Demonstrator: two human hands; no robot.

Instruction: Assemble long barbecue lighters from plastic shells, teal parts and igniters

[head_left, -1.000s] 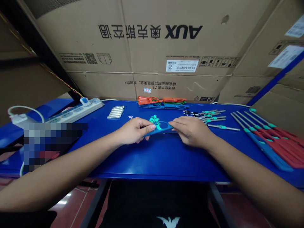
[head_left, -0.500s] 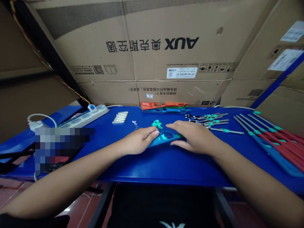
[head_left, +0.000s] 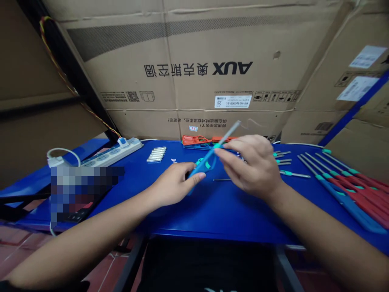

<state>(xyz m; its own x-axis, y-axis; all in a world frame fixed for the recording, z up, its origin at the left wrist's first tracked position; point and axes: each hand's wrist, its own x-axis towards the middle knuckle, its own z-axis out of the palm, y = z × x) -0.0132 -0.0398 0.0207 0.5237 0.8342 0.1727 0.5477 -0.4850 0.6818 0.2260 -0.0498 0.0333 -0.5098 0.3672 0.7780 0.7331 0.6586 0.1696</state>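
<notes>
The right hand (head_left: pixel 251 164) is closed in a pinching grip, and a slim blue plastic frame (head_left: pixel 206 162) is held between its thumb and fingertips. A thin grey metal rod (head_left: pixel 229 132) with a teal collar (head_left: pixel 217 145) is angled upward from that frame. The frame's lower end is met by the curled fingers (head_left: pixel 194 178) of the left hand (head_left: pixel 173 184) (how firmly it is gripped there cannot be told). The frame is held above a glossy blue surface (head_left: pixel 194 215), over a thin steel needle (head_left: pixel 221 179). Short silver metal pins (head_left: pixel 156 155) and flat orange plastic pieces (head_left: pixel 194 140) are laid out beyond, with long red-handled tools (head_left: pixel 358 198) to the right.
</notes>
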